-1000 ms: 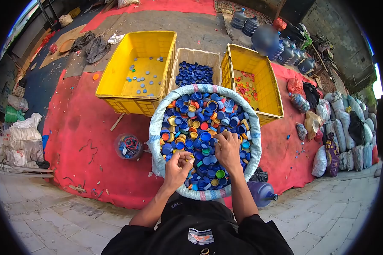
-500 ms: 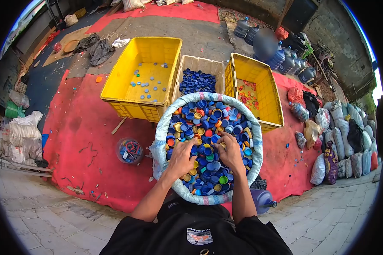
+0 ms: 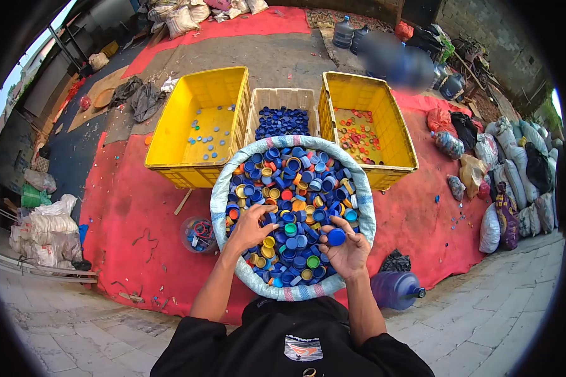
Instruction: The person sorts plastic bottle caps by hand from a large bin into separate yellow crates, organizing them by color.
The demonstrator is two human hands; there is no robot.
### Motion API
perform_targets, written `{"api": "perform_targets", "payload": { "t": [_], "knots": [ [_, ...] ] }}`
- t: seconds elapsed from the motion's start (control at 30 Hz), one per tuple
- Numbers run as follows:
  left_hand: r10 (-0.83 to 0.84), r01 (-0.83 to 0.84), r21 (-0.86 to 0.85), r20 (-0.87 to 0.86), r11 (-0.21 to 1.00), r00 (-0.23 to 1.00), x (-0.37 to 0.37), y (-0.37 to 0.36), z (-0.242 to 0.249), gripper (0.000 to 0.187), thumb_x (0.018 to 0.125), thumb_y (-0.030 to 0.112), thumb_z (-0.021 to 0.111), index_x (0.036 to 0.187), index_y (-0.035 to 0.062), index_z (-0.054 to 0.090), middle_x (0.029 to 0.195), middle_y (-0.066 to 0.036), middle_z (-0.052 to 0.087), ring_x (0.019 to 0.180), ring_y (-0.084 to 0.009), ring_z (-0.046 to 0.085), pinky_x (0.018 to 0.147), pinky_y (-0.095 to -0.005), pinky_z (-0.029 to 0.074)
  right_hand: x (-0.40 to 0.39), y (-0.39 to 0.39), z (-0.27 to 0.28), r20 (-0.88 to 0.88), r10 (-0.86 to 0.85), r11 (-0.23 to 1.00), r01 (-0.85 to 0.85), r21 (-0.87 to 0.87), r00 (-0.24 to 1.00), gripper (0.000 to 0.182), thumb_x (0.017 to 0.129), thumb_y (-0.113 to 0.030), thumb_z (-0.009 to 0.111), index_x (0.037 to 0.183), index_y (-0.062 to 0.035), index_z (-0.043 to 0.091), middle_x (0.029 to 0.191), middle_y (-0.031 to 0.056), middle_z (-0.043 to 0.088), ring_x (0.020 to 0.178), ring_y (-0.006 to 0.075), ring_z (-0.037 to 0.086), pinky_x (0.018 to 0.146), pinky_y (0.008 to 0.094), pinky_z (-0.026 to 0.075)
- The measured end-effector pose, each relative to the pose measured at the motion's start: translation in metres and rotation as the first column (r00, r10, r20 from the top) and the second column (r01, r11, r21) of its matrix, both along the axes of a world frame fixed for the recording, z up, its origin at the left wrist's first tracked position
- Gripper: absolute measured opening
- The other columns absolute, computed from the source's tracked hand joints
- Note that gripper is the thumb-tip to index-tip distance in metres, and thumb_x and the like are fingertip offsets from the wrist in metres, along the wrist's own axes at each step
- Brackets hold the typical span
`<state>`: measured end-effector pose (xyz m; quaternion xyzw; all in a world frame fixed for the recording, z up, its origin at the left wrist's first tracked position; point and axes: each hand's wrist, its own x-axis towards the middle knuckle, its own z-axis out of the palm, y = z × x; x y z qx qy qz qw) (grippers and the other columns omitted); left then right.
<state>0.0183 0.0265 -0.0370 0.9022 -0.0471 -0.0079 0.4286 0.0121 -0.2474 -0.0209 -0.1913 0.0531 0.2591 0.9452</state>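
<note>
A round sack (image 3: 219,195) with a rolled pale rim stands in front of me, heaped with bottle caps (image 3: 287,195), mostly blue, some yellow, orange, red and green. Over its left side is my left hand (image 3: 250,230), thumb and fingers curled around a blue cap (image 3: 269,218). My right hand (image 3: 351,252) is turned partly palm up at the right of the heap. It holds a dark blue bottle cap (image 3: 336,237) by the fingers, raised above the other caps.
Behind the sack stand a yellow crate (image 3: 182,167) with scattered grey-blue caps, a whitish crate (image 3: 284,97) of blue caps, and a yellow crate (image 3: 396,158) with red and orange caps. A clear tub (image 3: 198,235) sits left; a large water bottle (image 3: 393,291) lies right. Filled bags (image 3: 509,157) line the right.
My right hand has drawn back toward me and right, turned over, and now shows a blue cap. My left hand has shifted slightly left. The view has shifted a little.
</note>
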Motion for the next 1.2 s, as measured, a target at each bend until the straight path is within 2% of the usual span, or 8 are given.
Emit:
{"api": "perform_targets", "payload": {
  "t": [0.2, 0.37, 0.47, 0.73, 0.9, 1.0, 1.13, 1.2],
  "knots": [
    [0.091, -0.34, -0.893, -0.328, 0.295, 0.94, -0.027, -0.003, 0.003, 0.03, 0.083, 0.003, 0.064, 0.111, 0.0016, 0.057, 0.103, -0.008, 0.06, 0.09, -0.0177, 0.061, 0.08, -0.0302, 0.05, 0.008, 0.007, -0.001, -0.011, 0.012, 0.986, -0.014, -0.164, 1.0, 0.02, 0.087, -0.026, 0.064, 0.091, -0.0089, 0.056, 0.089, 0.0065, 0.058, 0.08, 0.0183, 0.056, 0.072, 0.0322, 0.048],
    [-0.008, -0.385, -0.872, -0.402, -0.303, 0.916, -0.066, -0.011, 0.009, 0.021, 0.083, 0.001, 0.058, 0.104, 0.0028, 0.057, 0.102, -0.011, 0.059, 0.09, -0.0223, 0.06, 0.083, -0.0354, 0.051, 0.04, 0.041, 0.006, 0.349, 0.369, 0.497, 0.134, -0.857, 0.861, 0.03, 0.079, -0.018, 0.079, 0.077, -0.0085, 0.05, 0.072, 0.0028, 0.058, 0.066, 0.012, 0.055, 0.061, 0.0258, 0.043],
    [0.062, -0.451, -0.85, -0.483, -0.27, 0.873, -0.084, -0.02, -0.002, 0.013, 0.093, 0.015, 0.059, 0.099, 0.0041, 0.059, 0.088, -0.008, 0.061, 0.082, -0.0201, 0.06, 0.074, -0.0337, 0.052, 0.059, 0.065, 0.006, 0.442, 0.692, 0.127, 0.506, -0.853, 0.571, 0.037, 0.072, -0.02, 0.082, 0.088, 0.0002, 0.055, 0.089, 0.0192, 0.066, 0.083, 0.036, 0.066, 0.074, 0.0427, 0.05],
    [0.141, -0.485, -0.859, -0.507, -0.166, 0.85, -0.104, -0.035, 0.004, 0.014, 0.094, 0.019, 0.062, 0.102, 0.0073, 0.059, 0.076, 0.002, 0.052, 0.07, -0.0077, 0.05, 0.065, -0.0269, 0.044, 0.063, 0.097, 0.0, 0.098, 0.824, -0.239, 0.499, -0.833, 0.558, 0.055, 0.075, -0.021, 0.079, 0.12, 0.0005, 0.055, 0.109, 0.0232, 0.067, 0.102, 0.0397, 0.064, 0.084, 0.0455, 0.051],
    [0.226, -0.549, -0.827, -0.516, 0.121, 0.827, -0.094, -0.037, 0.005, 0.02, 0.089, 0.024, 0.071, 0.095, 0.01, 0.058, 0.069, 0.004, 0.048, 0.061, -0.0033, 0.044, 0.055, -0.0234, 0.037, 0.063, 0.089, -0.001, 0.235, 0.783, -0.097, 0.486, -0.869, 0.576, 0.053, 0.078, -0.024, 0.075, 0.122, -0.0005, 0.056, 0.104, 0.0247, 0.067, 0.097, 0.042, 0.065, 0.083, 0.046, 0.051],
    [0.472, -0.518, -0.652, -0.267, 0.553, 0.84, -0.069, -0.04, -0.004, 0.031, 0.082, 0.023, 0.077, 0.101, 0.004, 0.063, 0.077, -0.001, 0.06, 0.068, -0.0088, 0.054, 0.062, -0.026, 0.045, 0.062, 0.078, 0.001, 0.423, 0.664, 0.091, 0.495, -0.864, 0.616, 0.048, 0.086, -0.025, 0.067, 0.127, -0.0012, 0.055, 0.098, 0.0188, 0.068, 0.088, 0.0295, 0.067, 0.076, 0.037, 0.051],
    [0.482, -0.466, -0.239, 0.013, 0.852, 0.876, -0.044, -0.044, -0.015, 0.042, 0.076, 0.021, 0.08, 0.11, 0.0013, 0.064, 0.093, -0.011, 0.068, 0.088, -0.0209, 0.065, 0.075, -0.0338, 0.051, 0.043, 0.056, 0.013, 0.108, 0.288, 0.62, -0.099, -0.779, 0.951, 0.035, 0.099, -0.024, 0.047, 0.128, -0.0044, 0.054, 0.096, 0.0049, 0.061, 0.068, 0.0109, 0.054, 0.062, 0.0271, 0.045],
    [0.426, -0.418, -0.093, 0.105, 0.904, 0.898, -0.033, -0.049, -0.018, 0.046, 0.075, 0.02, 0.08, 0.113, 0.0009, 0.062, 0.098, -0.016, 0.068, 0.095, -0.0287, 0.066, 0.078, -0.0381, 0.052, 0.04, 0.043, 0.0, -0.002, 0.22, 0.807, -0.183, -0.562, 0.976, 0.036, 0.099, -0.025, 0.042, 0.126, -0.004, 0.053, 0.097, 0.0076, 0.062, 0.073, 0.0151, 0.058, 0.065, 0.0303, 0.047]
  ]
}}
